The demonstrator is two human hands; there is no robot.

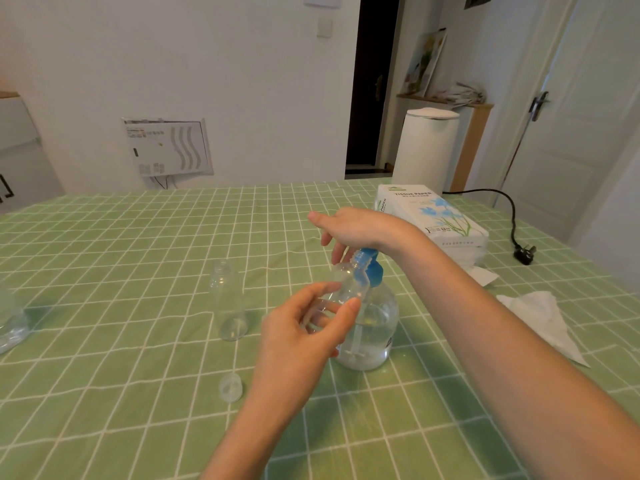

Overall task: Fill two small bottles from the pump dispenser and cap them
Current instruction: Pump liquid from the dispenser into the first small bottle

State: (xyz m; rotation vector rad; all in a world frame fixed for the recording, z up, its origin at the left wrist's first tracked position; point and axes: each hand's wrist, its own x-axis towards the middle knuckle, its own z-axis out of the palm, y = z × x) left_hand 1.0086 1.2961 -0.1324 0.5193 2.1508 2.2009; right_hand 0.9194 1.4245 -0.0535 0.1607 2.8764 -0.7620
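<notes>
A small bottle (346, 282) of clear plastic is held tilted at the middle of a table covered by a green checked tablecloth (104, 271). It is gripped by the left hand (298, 341), with the thumb and fingertips closed around its body. Its open threaded neck is raised against the blue pump head (374, 271) of the pump dispenser (377, 327). Whether the spout sits inside the neck cannot be told. The dispenser stands upright just behind the held bottle, and clear liquid is seen in its lower part.

The top of the pump is covered by the right hand (353, 226), which is laid over it from the right. The fingers are loosely spread and hang toward the left, closed on nothing.

A second bottle (230, 303), clear and uncapped, is stood upright to the left of the dispenser, apart from both hands. A translucent cap (231, 387) is seen lying on the cloth nearer the camera, below that bottle.

A tissue pack (440, 216) printed with blue flowers is placed at the far right. A loose white tissue (540, 317) is spread on the cloth at the right, beyond the right forearm. A black plug (524, 254) on its cord is laid near the right edge. Part of a clear container (10, 323) is cut off by the left edge.
</notes>
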